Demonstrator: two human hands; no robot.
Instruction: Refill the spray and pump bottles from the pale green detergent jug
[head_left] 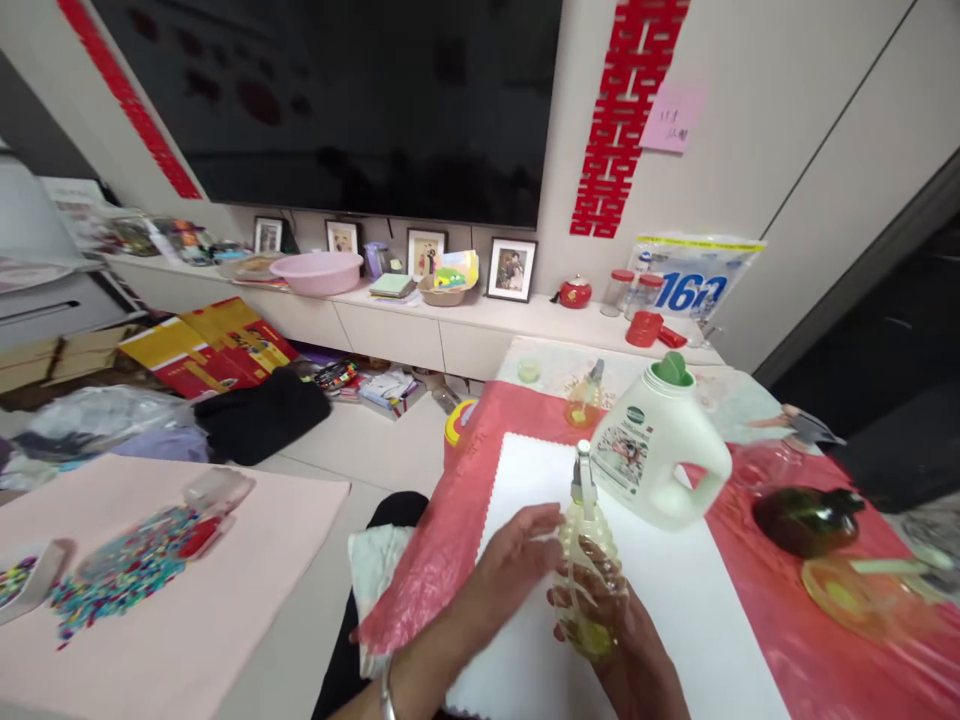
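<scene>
A clear ribbed spray bottle with a grey and white spray head stands upright over the white mat; some yellow-green liquid sits at its bottom. My right hand is wrapped around the bottle's lower part, its fingers partly seen through the clear wall. On the bottle's left side is my left hand, fingers apart and slightly curled; whether they touch the bottle I cannot tell. Behind the bottle stands a large pale green detergent jug with a green cap.
Red plastic sheeting covers the table. At right lie a dark bottle, an orange clear bowl and a clear spray bottle. Another small spray bottle stands behind. A pink table holds colourful beads.
</scene>
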